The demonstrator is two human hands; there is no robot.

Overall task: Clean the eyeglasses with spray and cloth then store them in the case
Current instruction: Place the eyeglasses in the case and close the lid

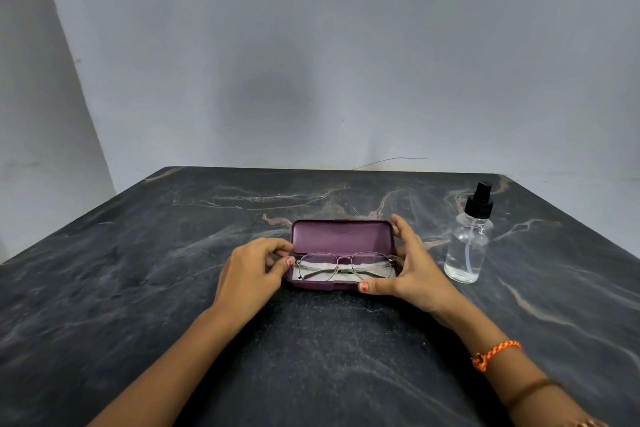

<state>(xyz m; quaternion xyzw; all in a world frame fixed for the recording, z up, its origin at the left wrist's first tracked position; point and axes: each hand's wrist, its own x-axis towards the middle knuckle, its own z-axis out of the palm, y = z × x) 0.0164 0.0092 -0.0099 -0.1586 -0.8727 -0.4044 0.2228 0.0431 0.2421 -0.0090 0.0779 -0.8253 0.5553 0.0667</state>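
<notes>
Single view only, from a head-worn wide-angle camera; no second view is supplied, so no overlap can be recorded. The camera sits above the near edge of the dark marble table (138,288) and faces forward and down across it toward a grey wall (346,45). Both forearms enter from the bottom edge, the left hand (249,270) and right hand (412,270) meeting near frame centre at the open case (341,236), at close range. The spray bottle (467,246) stands right of centre. Wide-angle bending shows at the table's side edges and the wall corner at left.
</notes>
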